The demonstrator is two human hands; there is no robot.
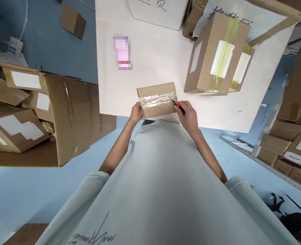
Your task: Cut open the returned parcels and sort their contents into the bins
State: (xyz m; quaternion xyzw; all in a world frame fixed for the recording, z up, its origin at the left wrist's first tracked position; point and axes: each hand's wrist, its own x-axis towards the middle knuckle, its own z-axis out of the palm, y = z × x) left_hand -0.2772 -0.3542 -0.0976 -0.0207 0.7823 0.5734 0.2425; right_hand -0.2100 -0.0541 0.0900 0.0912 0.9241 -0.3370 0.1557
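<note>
A small brown cardboard box (pixel 155 111) with shiny clear tape (pixel 155 99) across its top is at the front edge of the white table (pixel 150 61). My left hand (pixel 136 111) grips the box's left end, its fingertips partly hidden at the side. In my right hand (pixel 189 115) is a black and red pointed tool (pixel 181 109), which looks like a utility knife. Its dark tip lies at the right end of the tape. The fingers of my right hand are wrapped around the handle.
Taped boxes (pixel 205 64) with white labels stand at the table's right. A blurred pink item (pixel 123 52) lies back left, near a white panel (pixel 160 13) with writing. A large open carton (pixel 73 115) holding smaller boxes is at left; stacked boxes (pixel 278 143) are at right.
</note>
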